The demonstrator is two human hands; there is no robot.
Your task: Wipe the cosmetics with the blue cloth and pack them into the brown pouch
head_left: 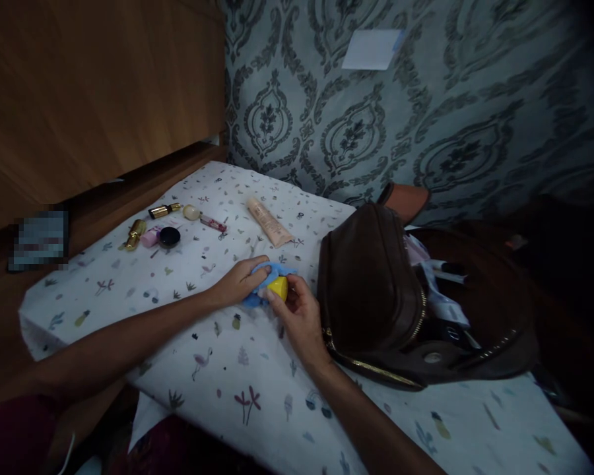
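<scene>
My left hand [247, 280] is closed on a blue cloth [280, 269], which is bunched around a small yellow container [278, 288]. From the other side, the fingers of my right hand [301, 315] grip the yellow container, whose lower part is hidden by the cloth and fingers. Both hands are just above the patterned white cover. Beyond them lies a beige squeeze tube [269, 223]. Close to my right hand stands a brown leather bag [366, 284], unzipped, with several items showing inside.
On the left of the cover [178, 343] lie a round black compact [169, 237], a gold bottle [135, 235], a gold-and-black lipstick [164, 210], a cream round jar [191, 212] and a pink tube [212, 223]. A wooden cabinet [103, 92] and a papered wall [297, 99] border it.
</scene>
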